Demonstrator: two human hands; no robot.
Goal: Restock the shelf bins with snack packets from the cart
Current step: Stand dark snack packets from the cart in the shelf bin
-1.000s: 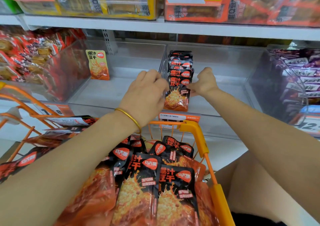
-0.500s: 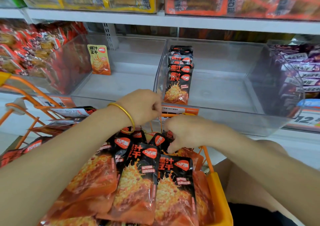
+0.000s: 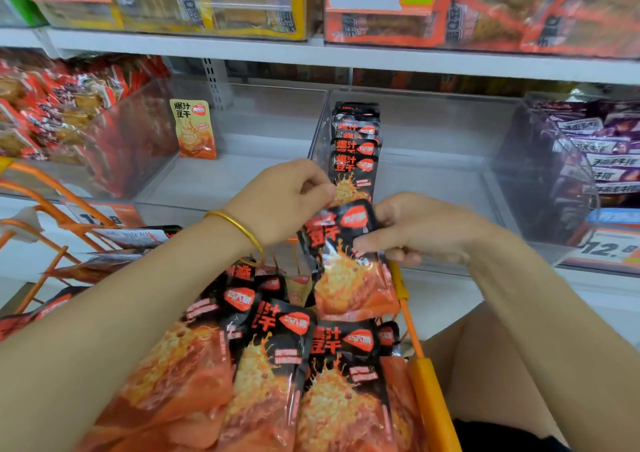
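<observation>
Both hands hold one black-and-orange snack packet (image 3: 346, 271) above the orange cart (image 3: 429, 389). My left hand (image 3: 284, 202) pinches the packet's top left corner. My right hand (image 3: 415, 230) grips its right side, fingers curled over the front. Below them, several more of the same packets (image 3: 277, 365) lie piled in the cart. A row of these packets (image 3: 356, 153) stands upright at the left side of the clear middle bin (image 3: 433, 174) on the shelf, just behind the hands.
The clear bin (image 3: 242, 174) to the left holds one yellow packet (image 3: 194, 129) at its back. Full bins of red snacks (image 3: 69, 115) and purple snacks (image 3: 595, 153) flank the two. An upper shelf edge (image 3: 346, 56) overhangs. A second orange basket frame (image 3: 41, 216) sits left.
Both hands left the row in the bin, dropped to the cart, and now have lifted one packet up between them toward the shelf.
</observation>
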